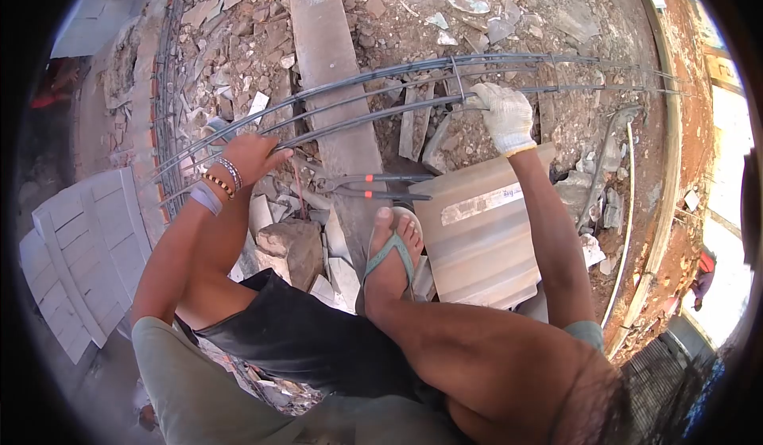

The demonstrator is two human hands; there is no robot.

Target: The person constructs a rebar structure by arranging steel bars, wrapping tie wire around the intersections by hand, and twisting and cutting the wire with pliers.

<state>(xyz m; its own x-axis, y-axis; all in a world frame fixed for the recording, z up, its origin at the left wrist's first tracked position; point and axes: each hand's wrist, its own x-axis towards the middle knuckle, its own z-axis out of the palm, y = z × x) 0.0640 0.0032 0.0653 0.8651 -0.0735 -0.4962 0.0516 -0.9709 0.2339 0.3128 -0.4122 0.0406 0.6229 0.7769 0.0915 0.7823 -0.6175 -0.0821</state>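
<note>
A long cage of thin steel bars (358, 95) runs across the view, with a square tie ring (457, 78) round its bars on the right. My left hand (253, 157), bare and with bracelets at the wrist, has its fingers on the lower bars at the left. My right hand (505, 118), in a white knitted glove, is closed on the lower bar just beside the ring. Below the bars, pincers (377, 187) with orange marks lie with their jaws over a wooden plank (338, 119) and their handles pointing right.
My sandalled foot (391, 254) is on the plank. A ridged tile-like sheet (477, 230) lies right of it. Broken rubble (290, 246) surrounds the plank. More steel bars (165, 87) run along the left. A person (702, 278) is at the far right edge.
</note>
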